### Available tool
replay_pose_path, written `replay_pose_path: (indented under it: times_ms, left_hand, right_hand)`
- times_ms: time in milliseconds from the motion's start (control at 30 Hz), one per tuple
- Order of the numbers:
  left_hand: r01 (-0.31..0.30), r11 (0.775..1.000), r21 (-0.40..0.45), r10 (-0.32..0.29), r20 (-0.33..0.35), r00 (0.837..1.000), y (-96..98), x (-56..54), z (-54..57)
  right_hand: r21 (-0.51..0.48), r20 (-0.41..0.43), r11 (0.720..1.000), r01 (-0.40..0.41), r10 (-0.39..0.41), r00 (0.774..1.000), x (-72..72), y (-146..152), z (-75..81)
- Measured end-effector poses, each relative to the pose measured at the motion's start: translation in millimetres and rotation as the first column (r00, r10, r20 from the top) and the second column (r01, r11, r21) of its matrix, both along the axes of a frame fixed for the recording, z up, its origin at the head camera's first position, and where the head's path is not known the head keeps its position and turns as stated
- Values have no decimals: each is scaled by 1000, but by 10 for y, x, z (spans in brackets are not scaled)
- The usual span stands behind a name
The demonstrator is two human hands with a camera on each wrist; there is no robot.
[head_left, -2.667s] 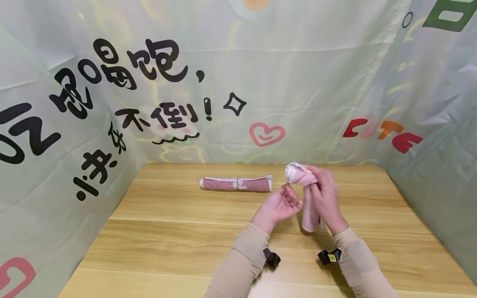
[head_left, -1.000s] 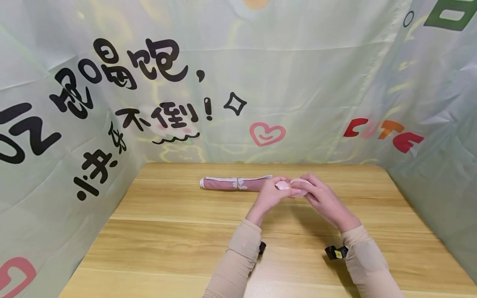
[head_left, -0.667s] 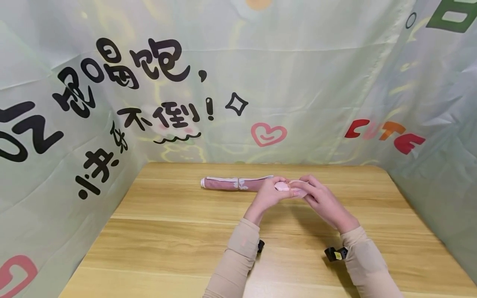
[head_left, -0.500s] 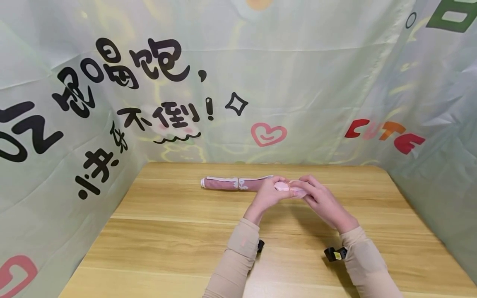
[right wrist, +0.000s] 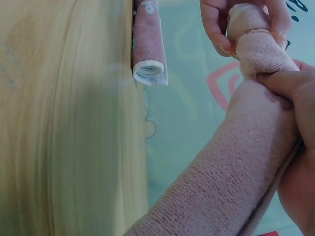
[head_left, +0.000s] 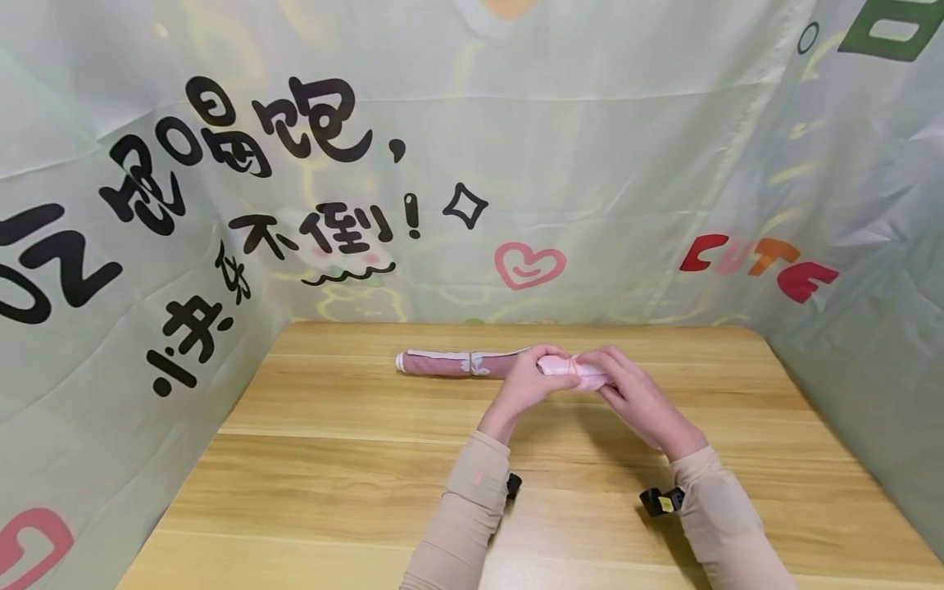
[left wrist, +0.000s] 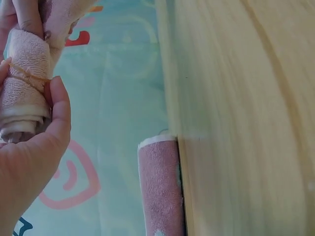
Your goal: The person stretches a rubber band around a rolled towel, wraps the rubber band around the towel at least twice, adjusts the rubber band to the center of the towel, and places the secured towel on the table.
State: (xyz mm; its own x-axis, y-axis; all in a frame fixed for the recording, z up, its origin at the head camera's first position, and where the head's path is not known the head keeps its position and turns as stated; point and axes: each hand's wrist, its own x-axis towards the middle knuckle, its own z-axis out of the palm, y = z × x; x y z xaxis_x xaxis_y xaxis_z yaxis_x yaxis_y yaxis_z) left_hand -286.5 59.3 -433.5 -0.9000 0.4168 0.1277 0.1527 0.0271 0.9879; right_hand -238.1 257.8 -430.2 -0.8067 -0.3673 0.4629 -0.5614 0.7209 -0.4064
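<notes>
Pale pink towel (right wrist: 231, 147): banded end pointed left
Left fingers (left wrist: 60, 105): gripped that end
Right fingers (right wrist: 283, 82): gripped its bend

The head view looks forward and down from farthest off, across the table (head_left: 332, 467) to the curtain (head_left: 627, 180). Each wrist view, close up, faces the curtain with the table's edge upright; both share the towel (left wrist: 27, 96), upper left in the left one, right side in the right one.
</notes>
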Motion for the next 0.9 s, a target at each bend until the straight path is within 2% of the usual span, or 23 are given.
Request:
replay_pose_path:
  times_ms: [167,467,567,733,900]
  left_hand:
    - [14,999,31,-14,-3,1000,-51,-9,23]
    - [57,998,-5,-57,32,998,-154,-8,76]
    - [69,997,-29,-68,20,997,-183,-17,76]
    - [42,994,-104,-49,-64,997,-231,-16,94]
    - [12,978,-210,-48,-167,985,-299,-11,121]
  right_hand:
    - [11,-32,1000,8,-7,999,-36,7,-17]
    - [15,-79,1000,-7,8,997,-59,-31,-35]
    - [17,-82,1000,-8,10,997,-62,-44,-46]
    - [24,-88,1000,-9,11,996,-65,-61,-59]
    - [32,-110,999,-9,12,994,-67,-73,-73]
